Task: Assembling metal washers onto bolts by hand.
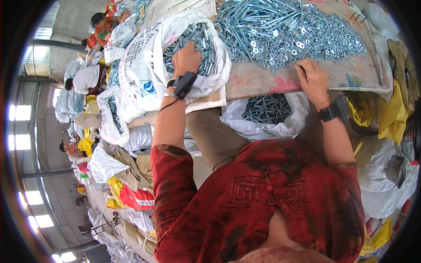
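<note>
My left hand (187, 59) is over the mouth of a white woven sack (144, 65) standing on the left of the table. Grey metal sleeves (205, 44) fill this sack. The fingers are curled down toward them, and whatever they hold is hidden. At the table's near edge, my right hand (313, 79) has its fingers bent and drawn together. Any small piece in it cannot be made out. Just beyond it lie loose shiny washers and nuts (302, 46), spread to the right, with a heap of long silvery bolts (252, 26) to their left.
Below the table edge, an open white sack (234, 116) between my legs holds dark bolts (267, 108). A bent metal rod (376, 52) lies on the table (254, 81) at the right. Yellow bags (390, 116) hang beyond it. Other people (87, 81) sit among sacks at far left.
</note>
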Action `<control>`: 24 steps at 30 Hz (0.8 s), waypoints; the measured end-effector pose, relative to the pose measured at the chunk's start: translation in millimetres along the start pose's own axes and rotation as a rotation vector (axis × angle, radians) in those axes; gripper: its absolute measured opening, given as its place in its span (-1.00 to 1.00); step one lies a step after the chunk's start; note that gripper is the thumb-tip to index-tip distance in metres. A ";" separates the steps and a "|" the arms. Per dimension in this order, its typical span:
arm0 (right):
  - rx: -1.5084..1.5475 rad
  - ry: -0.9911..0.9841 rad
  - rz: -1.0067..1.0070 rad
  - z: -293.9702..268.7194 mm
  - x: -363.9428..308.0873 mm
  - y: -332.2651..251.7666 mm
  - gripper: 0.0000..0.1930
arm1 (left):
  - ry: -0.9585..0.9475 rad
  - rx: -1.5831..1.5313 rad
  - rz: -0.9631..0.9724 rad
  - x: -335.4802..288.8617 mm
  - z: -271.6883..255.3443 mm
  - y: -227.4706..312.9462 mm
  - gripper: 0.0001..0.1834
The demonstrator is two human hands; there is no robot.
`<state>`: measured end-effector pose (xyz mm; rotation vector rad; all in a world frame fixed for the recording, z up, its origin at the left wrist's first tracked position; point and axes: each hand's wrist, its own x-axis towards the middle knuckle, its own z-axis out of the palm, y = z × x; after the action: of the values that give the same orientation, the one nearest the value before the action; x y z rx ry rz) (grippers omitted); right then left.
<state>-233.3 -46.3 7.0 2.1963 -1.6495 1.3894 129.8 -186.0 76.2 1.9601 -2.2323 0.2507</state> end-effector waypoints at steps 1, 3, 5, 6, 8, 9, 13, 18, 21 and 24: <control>-0.001 0.003 -0.001 -0.7 0.1 -0.3 -0.92 | 0.116 -0.081 -0.041 2.2 -2.6 -5.9 -0.65; -0.016 -0.011 -0.007 -0.9 0.3 -0.5 -0.92 | 0.192 -0.184 -0.113 9.4 -3.3 -26.9 -0.64; -0.004 -0.007 -0.009 -0.7 0.4 -0.5 -0.92 | 0.361 -0.338 -0.218 17.1 -5.5 -42.6 -0.64; 0.006 -0.007 -0.011 -0.3 0.3 -0.6 -0.93 | 0.268 -0.761 -0.417 16.6 -9.3 -42.0 -0.64; 0.005 -0.011 -0.010 -0.6 -0.6 0.4 -0.93 | 0.254 -1.158 -0.567 22.9 -3.8 -54.6 -0.72; 0.003 -0.017 -0.006 -0.8 -0.9 0.8 -0.93 | 0.261 -1.159 -0.566 22.8 -1.5 -58.7 -0.72; 0.008 -0.009 -0.009 1.1 -0.7 -1.8 -0.92 | 0.246 -1.825 -0.585 20.4 0.3 -71.4 -0.73; -0.039 -0.003 0.006 -0.6 -3.1 -1.3 -0.93 | 0.319 -2.331 -0.576 13.9 -21.9 -30.2 -0.75; -0.027 0.004 -0.004 1.9 -2.2 -2.8 -0.93 | 0.247 -2.045 -0.570 15.0 -20.9 -45.1 -0.82; -0.049 0.004 -0.012 1.6 -3.1 -0.8 -0.93 | -0.155 -1.413 -0.368 13.8 -30.1 -38.2 -0.85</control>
<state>-231.7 -44.5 4.2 2.1720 -1.6474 1.3354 166.2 -197.2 109.4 1.4047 -1.2491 -1.1876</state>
